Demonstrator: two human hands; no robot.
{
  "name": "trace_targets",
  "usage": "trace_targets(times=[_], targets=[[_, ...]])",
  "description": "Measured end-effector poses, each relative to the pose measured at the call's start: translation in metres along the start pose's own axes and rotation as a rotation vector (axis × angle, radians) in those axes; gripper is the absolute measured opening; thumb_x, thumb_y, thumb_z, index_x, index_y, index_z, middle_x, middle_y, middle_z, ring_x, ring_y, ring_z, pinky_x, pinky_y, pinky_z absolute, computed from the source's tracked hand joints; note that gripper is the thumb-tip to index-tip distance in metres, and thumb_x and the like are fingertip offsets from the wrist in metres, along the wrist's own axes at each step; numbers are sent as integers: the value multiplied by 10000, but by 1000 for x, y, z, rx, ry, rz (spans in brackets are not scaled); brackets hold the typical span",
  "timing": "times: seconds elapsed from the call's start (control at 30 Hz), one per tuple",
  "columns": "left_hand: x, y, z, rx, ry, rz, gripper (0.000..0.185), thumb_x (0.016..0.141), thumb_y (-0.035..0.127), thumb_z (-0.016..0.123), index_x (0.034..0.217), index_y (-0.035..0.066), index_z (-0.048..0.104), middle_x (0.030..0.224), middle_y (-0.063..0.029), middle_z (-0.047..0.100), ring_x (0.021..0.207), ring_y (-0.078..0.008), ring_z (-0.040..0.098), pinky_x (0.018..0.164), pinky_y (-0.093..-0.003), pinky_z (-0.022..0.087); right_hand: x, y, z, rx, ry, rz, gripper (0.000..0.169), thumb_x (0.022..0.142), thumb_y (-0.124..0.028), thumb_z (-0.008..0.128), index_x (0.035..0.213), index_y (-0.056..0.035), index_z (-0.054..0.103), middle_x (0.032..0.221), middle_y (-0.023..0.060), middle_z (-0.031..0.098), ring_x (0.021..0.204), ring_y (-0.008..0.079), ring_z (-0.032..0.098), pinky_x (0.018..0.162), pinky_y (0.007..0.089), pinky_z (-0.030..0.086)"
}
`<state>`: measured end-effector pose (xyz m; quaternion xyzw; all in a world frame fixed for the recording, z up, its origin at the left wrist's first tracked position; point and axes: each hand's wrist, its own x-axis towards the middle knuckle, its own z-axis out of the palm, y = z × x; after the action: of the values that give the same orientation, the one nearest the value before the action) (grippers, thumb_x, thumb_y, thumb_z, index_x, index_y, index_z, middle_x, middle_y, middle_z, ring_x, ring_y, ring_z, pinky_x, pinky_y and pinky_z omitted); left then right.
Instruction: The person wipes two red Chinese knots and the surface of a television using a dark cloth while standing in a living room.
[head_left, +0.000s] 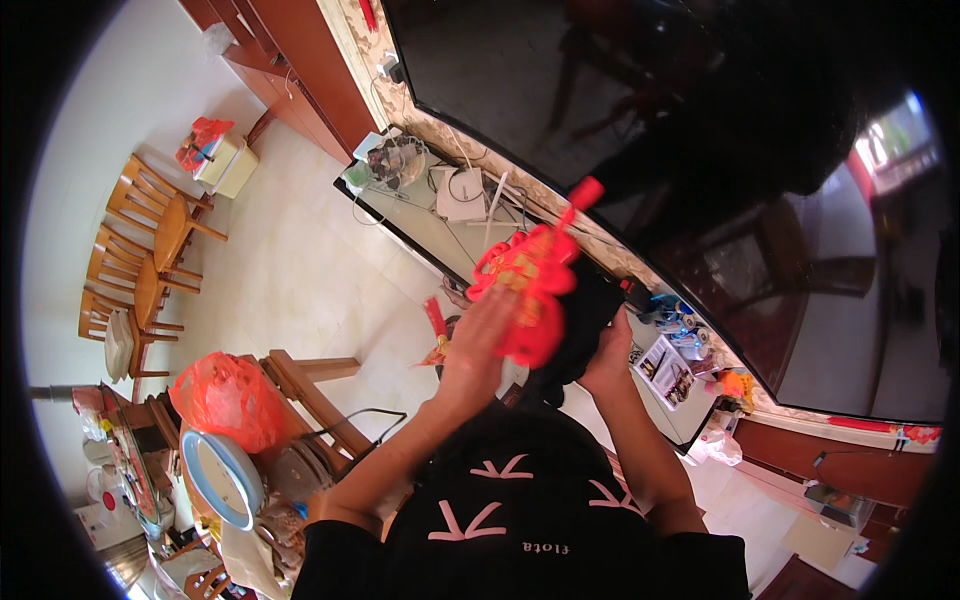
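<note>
My left hand (484, 337) is on a red knotted hanging ornament (529, 277) with gold-coloured parts, its fingers lying over the ornament's left side. The ornament looks blurred, and a red tassel or cord end points up towards the large black television (525, 97). Beside it, my right hand (611, 352) grips a black cloth-like item (581, 322), which lies partly behind the ornament. Both hands are above the glass-topped television stand (412, 221). A second red ornament with a tassel (435, 330) shows left of my left hand, partly hidden.
On the stand are a white router (461, 195), cables, cans (690, 337) and a printed sheet (666, 371). At left, a wooden table holds a red plastic bag (229, 401) and a blue-rimmed basin (221, 476). Wooden chairs (161, 217) stand along the wall near a cream bin (226, 165).
</note>
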<state>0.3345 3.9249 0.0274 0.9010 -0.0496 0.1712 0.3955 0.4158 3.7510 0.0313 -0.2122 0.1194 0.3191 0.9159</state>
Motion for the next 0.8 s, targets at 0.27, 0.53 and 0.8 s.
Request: trace_targets(times=[0.27, 0.53, 0.8], targets=[[-25, 46, 14, -154, 1, -190, 701, 774, 146, 714, 1405, 53, 424, 1416, -177, 465, 1311, -318, 439, 1053, -444, 354, -45, -24, -41, -37, -55, 69, 664, 974, -544, 325, 1412, -50, 399, 1428, 161, 447, 1284, 319, 463, 1083, 451, 371], [-43, 59, 20, -1067, 30, -1002, 531, 848, 160, 728, 1266, -62, 486, 1124, -144, 622, 975, -217, 639, 870, -327, 532, -61, -18, -66, -286, 40, 122, 378, 931, -322, 499, 1169, -37, 573, 1137, 129, 620, 1069, 257, 602, 962, 389, 475], [-54, 69, 12, -880, 106, -698, 413, 891, 95, 641, 1256, -24, 489, 1086, -129, 645, 970, -177, 637, 833, -316, 533, -69, -59, -88, -70, -182, -106, 590, 951, -432, 408, 1413, -66, 422, 1365, 128, 529, 1243, 295, 518, 1079, 424, 395]])
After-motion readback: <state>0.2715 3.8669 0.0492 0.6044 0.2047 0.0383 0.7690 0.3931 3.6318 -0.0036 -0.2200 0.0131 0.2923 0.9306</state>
